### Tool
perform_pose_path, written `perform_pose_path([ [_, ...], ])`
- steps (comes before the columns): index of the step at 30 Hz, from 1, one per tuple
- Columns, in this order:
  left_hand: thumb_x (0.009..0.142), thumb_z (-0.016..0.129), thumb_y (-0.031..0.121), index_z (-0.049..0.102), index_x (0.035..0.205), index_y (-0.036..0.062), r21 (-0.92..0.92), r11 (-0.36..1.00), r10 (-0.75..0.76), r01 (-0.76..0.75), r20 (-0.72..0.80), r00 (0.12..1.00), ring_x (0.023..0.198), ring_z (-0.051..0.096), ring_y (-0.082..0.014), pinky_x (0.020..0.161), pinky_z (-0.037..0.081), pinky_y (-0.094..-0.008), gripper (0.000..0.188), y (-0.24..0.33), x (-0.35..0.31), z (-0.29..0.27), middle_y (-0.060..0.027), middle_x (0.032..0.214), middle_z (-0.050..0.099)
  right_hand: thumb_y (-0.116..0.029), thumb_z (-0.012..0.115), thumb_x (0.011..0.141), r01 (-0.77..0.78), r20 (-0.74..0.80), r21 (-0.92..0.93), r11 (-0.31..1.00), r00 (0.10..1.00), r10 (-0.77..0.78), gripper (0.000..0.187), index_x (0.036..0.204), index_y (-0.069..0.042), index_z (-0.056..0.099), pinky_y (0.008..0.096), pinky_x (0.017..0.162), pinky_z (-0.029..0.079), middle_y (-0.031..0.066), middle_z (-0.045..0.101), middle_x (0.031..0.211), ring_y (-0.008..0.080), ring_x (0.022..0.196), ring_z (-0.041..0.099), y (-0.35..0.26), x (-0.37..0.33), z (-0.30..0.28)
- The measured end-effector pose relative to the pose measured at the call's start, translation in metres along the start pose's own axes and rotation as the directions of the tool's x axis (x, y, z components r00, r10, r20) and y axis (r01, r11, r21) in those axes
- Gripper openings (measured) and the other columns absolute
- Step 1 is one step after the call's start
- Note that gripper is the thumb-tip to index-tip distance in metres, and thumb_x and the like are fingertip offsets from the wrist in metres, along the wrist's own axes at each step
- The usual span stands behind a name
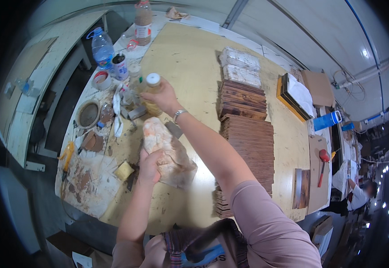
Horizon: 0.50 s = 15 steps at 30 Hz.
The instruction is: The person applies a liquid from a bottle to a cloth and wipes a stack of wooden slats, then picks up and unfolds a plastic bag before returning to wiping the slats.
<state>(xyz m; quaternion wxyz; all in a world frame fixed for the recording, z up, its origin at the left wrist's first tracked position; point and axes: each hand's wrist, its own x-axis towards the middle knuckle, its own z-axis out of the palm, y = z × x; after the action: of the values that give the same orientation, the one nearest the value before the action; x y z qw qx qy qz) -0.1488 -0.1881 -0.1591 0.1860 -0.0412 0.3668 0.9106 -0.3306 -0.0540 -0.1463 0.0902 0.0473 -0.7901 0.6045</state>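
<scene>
Right hand clamped round a white-capped bottle of yellowish stuff, upright, left half of worktable, among clutter toward the left edge; can't tell if its base touches the top. Left hand clamped on a bunched, stained cloth, nearer the table's near edge than the bottle; cloth's loose end spreads rightward. Yellow sponge just left of left hand. Along left edge: round bowl, stained sheet by near-left corner, big blue-tinted bottle toward far-left corner. Dark wood strips stacked right of the right forearm, white bundles beyond them toward far edge. Red mallet by right edge.
</scene>
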Motion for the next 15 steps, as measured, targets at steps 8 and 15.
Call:
perform_pose_path([
  [8, 0.077, 0.046, -0.008, 0.044, 0.133, -0.0026, 0.008, 1.0, 0.02, -0.02, -0.058, 0.998, 0.105, 0.064, -0.0267, 0.093, 0.052, -0.0384, 0.057, 0.009, 0.028, 0.016, -0.0155, 0.119, 0.06, -0.02, 0.073, 0.07, 0.046, 0.081, -0.426, 0.904, 0.997, -0.012, 0.023, 0.087, -0.006, 0.068, 0.0371, 0.079, 0.052, 0.0119, 0.071, 0.09, 0.0268, 0.086, 0.067, -0.088, -0.039, -0.059],
  [15, 0.075, 0.047, -0.011, 0.04, 0.136, 0.0002, -0.037, 0.996, -0.082, 0.085, 0.068, 0.994, 0.105, 0.063, -0.0261, 0.09, 0.053, -0.0385, 0.062, -0.008, 0.06, 0.041, -0.0153, 0.12, 0.058, -0.02, 0.071, 0.064, 0.488, 0.499, -0.83, 0.27, 0.866, -0.031, 0.02, 0.081, -0.008, 0.068, 0.0373, 0.08, 0.049, 0.0098, 0.067, 0.081, 0.0263, 0.089, 0.063, -0.084, -0.066, -0.112],
])
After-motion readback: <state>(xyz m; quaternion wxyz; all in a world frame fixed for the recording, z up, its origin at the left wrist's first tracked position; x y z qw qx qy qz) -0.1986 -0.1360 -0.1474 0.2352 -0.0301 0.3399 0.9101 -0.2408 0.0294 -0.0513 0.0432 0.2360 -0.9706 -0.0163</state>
